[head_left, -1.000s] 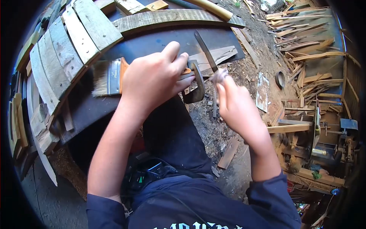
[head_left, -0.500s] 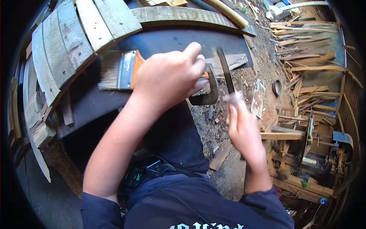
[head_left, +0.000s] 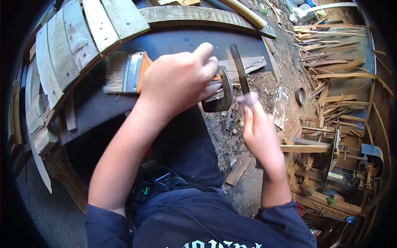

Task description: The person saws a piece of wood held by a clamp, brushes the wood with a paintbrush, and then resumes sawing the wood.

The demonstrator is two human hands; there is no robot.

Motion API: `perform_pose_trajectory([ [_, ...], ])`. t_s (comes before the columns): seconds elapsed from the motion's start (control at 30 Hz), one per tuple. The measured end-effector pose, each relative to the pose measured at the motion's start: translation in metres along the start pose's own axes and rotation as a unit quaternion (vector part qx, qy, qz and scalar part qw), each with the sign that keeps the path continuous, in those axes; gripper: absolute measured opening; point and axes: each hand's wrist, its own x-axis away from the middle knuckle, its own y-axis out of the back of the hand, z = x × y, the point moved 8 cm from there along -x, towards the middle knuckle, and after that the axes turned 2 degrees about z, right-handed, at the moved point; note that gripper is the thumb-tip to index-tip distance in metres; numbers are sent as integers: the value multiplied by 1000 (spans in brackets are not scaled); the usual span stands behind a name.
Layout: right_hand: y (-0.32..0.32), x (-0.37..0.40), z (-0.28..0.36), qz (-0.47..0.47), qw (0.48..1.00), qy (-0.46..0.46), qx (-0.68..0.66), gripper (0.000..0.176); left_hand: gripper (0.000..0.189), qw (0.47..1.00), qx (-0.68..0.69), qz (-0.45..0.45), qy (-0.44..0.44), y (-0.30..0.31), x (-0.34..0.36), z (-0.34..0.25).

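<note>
My left hand (head_left: 184, 76) is closed in a fist, knuckles toward the camera. A wide paintbrush (head_left: 132, 72) with an orange handle and pale bristles points left from it. Most of its handle is hidden behind the hand. At the fist's right side is a dark, curved metal piece (head_left: 221, 99), with a bit of orange handle showing beside it. How this metal is fixed cannot be made out. My right hand (head_left: 260, 132) grips a long, dark flat bar (head_left: 239, 68) held near upright, right of the curved metal. Its blurred whitish end is in my fingers.
A curved panel of nailed planks (head_left: 78, 41) stands on the dark work surface (head_left: 178, 43) at upper left. A curved wooden beam (head_left: 198, 16) lies along the back. Wood scraps (head_left: 331, 62) and machinery (head_left: 351, 165) are at the right, with shavings on the floor.
My right hand and the dark bar have shifted slightly left, the bar's tip also a little up. The paintbrush and left fist have moved slightly left in view.
</note>
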Motion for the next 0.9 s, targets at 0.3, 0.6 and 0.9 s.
perform_pose_trajectory([
  [0.3, -7, 16, -8, -15, 998, -3, -57, 22, 43, 1000, -3, -4, 2, 2, 0, 1],
  [0.6, -13, 17, -6, -37, 999, 4, -25, 32, 45, 1000, 5, -11, -2, 3, -1, -2],
  [0.9, -25, 10, -18, -56, 998, 4, -39, 29, 45, 1000, 1, -9, -2, 3, 0, -2],
])
